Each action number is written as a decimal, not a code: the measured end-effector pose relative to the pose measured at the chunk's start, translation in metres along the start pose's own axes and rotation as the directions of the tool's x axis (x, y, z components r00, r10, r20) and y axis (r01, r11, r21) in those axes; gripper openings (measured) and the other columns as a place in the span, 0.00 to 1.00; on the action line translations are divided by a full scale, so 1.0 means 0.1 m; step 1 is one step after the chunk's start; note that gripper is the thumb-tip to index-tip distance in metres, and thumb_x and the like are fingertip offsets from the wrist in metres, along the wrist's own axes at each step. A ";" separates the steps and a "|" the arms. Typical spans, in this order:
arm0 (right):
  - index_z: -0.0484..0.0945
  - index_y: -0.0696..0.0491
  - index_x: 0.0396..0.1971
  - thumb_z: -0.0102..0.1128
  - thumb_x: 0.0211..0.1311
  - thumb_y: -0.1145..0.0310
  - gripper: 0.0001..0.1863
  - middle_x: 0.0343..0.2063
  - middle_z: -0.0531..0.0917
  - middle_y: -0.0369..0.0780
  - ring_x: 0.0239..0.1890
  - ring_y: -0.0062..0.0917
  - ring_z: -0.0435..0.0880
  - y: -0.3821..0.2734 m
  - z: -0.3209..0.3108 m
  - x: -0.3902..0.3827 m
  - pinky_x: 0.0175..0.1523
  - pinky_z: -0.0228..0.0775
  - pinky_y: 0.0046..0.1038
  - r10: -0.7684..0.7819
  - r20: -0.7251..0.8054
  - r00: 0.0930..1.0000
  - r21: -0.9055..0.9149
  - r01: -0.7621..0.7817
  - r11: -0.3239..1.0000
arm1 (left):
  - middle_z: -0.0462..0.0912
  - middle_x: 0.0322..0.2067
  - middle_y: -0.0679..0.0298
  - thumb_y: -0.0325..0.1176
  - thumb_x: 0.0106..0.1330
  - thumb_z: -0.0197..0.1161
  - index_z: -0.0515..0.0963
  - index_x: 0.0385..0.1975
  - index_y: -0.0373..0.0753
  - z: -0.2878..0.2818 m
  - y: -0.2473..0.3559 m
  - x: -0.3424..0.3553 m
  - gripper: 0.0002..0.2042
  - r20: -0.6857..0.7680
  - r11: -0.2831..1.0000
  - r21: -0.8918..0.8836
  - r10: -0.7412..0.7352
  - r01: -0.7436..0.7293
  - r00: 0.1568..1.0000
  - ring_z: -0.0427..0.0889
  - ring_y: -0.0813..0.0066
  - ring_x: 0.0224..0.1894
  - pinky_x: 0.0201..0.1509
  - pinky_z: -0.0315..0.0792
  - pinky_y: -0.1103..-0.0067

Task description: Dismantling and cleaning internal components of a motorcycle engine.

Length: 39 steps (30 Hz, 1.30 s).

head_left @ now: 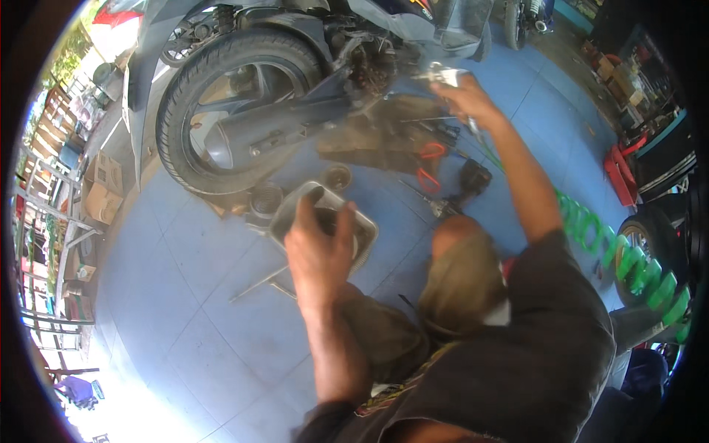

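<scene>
Shirt [509, 376], dark, nearest, lower right; khaki trouser knee [458, 284] just ahead of it. Left hand [319, 255] half open, fingers apart, nothing seen in grip, over metal tray [371, 230]; contact with tray, can't tell. Two thin rods [258, 285] on blue tiled floor [185, 317] by tray's near side. Green coiled hose [642, 273] off to the right. Round metal part [266, 199] just left of tray, small round cup [337, 177] at its far edge. Red-handled tool [428, 179] and other tools right of these, near brown flat sheet [369, 151]. Right hand [467, 100] farther out, closed around silver air gun [442, 74], nozzle pointing left toward open, dirty engine area [369, 70] of motorbike. Muffler [251, 134] and rear tyre [171, 122] left of that. Farther off: cardboard box [105, 184] at left, red bin [620, 176] at right, another wheel [515, 26] at top.
</scene>
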State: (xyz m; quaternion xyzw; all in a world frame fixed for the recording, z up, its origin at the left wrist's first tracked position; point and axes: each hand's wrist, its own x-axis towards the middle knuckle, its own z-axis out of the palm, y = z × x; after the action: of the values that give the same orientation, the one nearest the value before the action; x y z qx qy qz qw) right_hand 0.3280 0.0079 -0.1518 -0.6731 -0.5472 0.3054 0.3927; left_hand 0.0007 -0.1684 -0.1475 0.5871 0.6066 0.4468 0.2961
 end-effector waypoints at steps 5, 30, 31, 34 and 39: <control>0.80 0.56 0.32 0.61 0.60 0.52 0.20 0.16 0.78 0.42 0.07 0.24 0.70 0.13 0.32 0.62 0.17 0.63 0.31 -0.078 0.136 0.988 0.007 0.077 0.997 | 0.84 0.31 0.48 0.34 0.61 0.63 0.74 0.48 0.27 -0.11 -0.02 -0.02 0.20 -0.078 0.994 0.090 -0.054 0.061 0.995 0.84 0.65 0.34 0.39 0.75 0.74; 0.83 0.55 0.36 0.59 0.57 0.47 0.23 0.29 0.83 0.50 0.38 0.47 0.82 0.95 1.46 1.74 0.43 0.72 0.40 -0.136 -0.113 0.984 -0.122 0.122 0.985 | 0.83 0.32 0.46 0.41 0.60 0.63 0.74 0.46 0.28 0.24 -0.29 0.33 0.22 -0.007 0.957 0.289 -0.034 0.035 0.999 0.84 0.57 0.36 0.40 0.74 0.69; 0.83 0.55 0.36 0.59 0.57 0.47 0.23 0.29 0.83 0.50 0.38 0.47 0.82 0.78 1.45 1.58 0.43 0.72 0.40 -0.133 -0.113 0.985 -0.115 0.120 0.986 | 0.82 0.35 0.43 0.41 0.60 0.63 0.74 0.47 0.28 0.21 -0.26 0.33 0.23 0.019 0.956 0.276 -0.108 0.099 0.994 0.84 0.52 0.39 0.44 0.75 0.67; 0.82 0.54 0.36 0.58 0.59 0.46 0.24 0.25 0.83 0.48 0.35 0.42 0.83 0.33 1.34 0.77 0.41 0.72 0.40 -0.225 0.279 0.933 -0.064 0.252 0.966 | 0.83 0.34 0.44 0.41 0.60 0.63 0.74 0.47 0.28 0.07 -0.30 0.22 0.22 -0.025 0.957 0.272 -0.099 0.103 0.995 0.84 0.52 0.38 0.42 0.75 0.67; 0.77 0.59 0.26 0.59 0.61 0.46 0.26 0.12 0.74 0.37 0.10 0.18 0.69 -0.06 0.04 0.18 0.15 0.59 0.25 -0.266 0.122 0.956 0.270 0.226 0.936 | 0.83 0.31 0.45 0.40 0.60 0.63 0.74 0.48 0.29 0.27 -0.18 0.32 0.22 -0.053 0.940 0.312 -0.129 0.139 0.990 0.84 0.54 0.35 0.39 0.75 0.69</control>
State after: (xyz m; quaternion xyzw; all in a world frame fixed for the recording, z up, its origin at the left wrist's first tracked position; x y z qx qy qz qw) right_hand 0.3251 0.0265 -0.1484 -0.5174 -0.6128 0.3731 0.4665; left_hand 0.0125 -0.1305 -0.1704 0.5770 0.7132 0.3324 0.2190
